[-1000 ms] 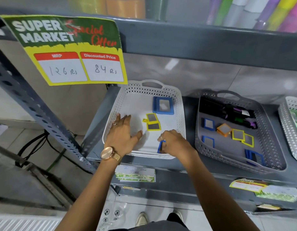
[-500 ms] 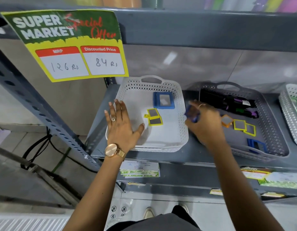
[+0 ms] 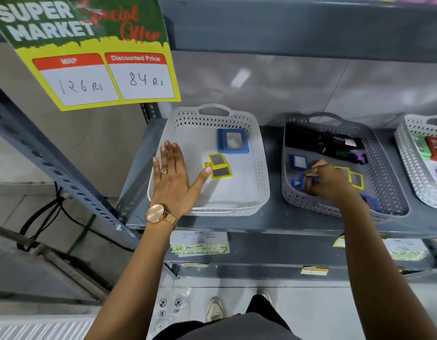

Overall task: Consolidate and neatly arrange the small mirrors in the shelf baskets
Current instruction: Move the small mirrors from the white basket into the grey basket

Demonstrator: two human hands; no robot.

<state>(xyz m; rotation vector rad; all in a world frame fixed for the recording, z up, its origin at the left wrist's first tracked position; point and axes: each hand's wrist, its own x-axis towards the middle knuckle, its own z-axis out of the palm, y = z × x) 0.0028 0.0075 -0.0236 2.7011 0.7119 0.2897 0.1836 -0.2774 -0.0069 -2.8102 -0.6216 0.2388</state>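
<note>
Our right hand [image 3: 321, 182] has crossed from the white basket [image 3: 261, 182] into the grey basket [image 3: 394, 207] right of it, pinching a blue mirror [image 3: 312, 178]; our left hand [image 3: 172, 179] stays flat, holding nothing, in the white one.

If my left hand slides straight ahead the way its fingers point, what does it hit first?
Your left hand lies flat in the white basket, fingers pointing at its far wall. The floor ahead looks bare, so it would probably meet that wall first. The blue mirror sits off to the right.
</note>
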